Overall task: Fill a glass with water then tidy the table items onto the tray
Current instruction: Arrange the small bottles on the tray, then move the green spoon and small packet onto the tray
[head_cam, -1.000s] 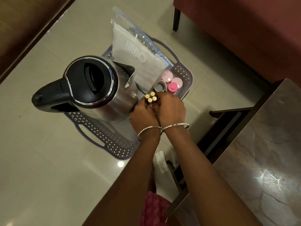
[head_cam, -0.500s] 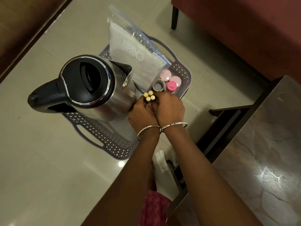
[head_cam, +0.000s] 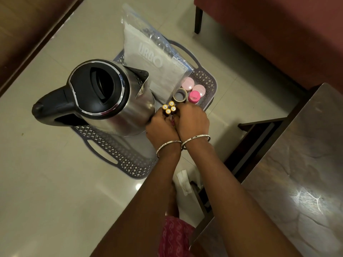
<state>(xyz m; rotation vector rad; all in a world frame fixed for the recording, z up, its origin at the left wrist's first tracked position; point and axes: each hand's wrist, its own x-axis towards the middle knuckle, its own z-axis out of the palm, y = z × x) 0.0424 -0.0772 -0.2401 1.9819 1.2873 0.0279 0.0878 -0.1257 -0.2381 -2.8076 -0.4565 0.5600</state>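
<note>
Dim, warm indoor light. A small glare spot shines on the floor (head_cam: 138,186) below the left hand (head_cam: 161,127); a streaked reflection marks the table top (head_cam: 306,199) right of the right hand (head_cam: 193,121). Wide-angle bending curves the edges; focus is sharp.

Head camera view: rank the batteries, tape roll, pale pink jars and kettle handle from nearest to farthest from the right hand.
1. batteries, held at the fingertips of the right hand.
2. tape roll, just beyond the fingers.
3. pale pink jars, farther back behind the roll.
4. kettle handle, far over on the left.
</note>
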